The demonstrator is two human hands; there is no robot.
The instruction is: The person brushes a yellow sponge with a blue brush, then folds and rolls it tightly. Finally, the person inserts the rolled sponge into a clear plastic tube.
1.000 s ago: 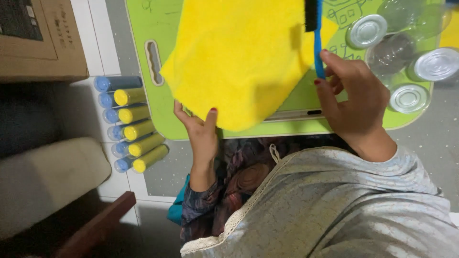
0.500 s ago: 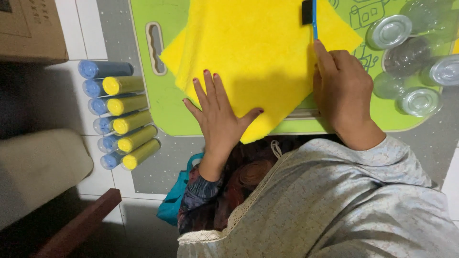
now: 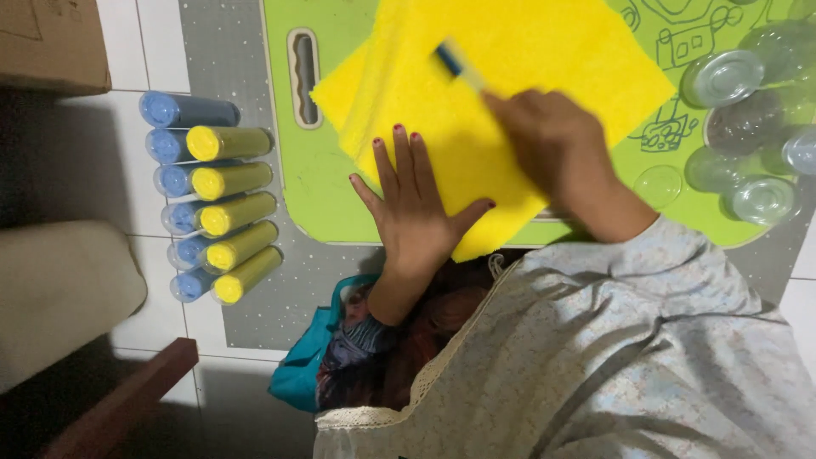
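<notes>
So the left hand (image 3: 416, 212) lies flat on the yellow sheet (image 3: 510, 76), fingers (image 3: 399, 161) spread wide, holding nothing. It looks like it presses down so the sheet will not slide. The sheet lies on the green board (image 3: 314, 187), which sits on the floor, and one corner hangs over the near edge by the person's lap.

The right hand (image 3: 552, 144) is closed around a thin tool with a blue tip (image 3: 450, 59). The picture is blurry there, so I cannot tell if it is a brush or a pen. The tip touches the sheet near the top.

Off to the side, the tubes (image 3: 221, 212) lie in a tidy row on the floor, close enough to grab. I count five with yellow caps, and about six with blue caps tucked behind them. The clear little cups (image 3: 731, 76) sit bunched together on the far end of the board, maybe six, but they are see-through and hard to count. One brown box (image 3: 51, 42) stands in the corner. There is one sheet, one board and one tool.
</notes>
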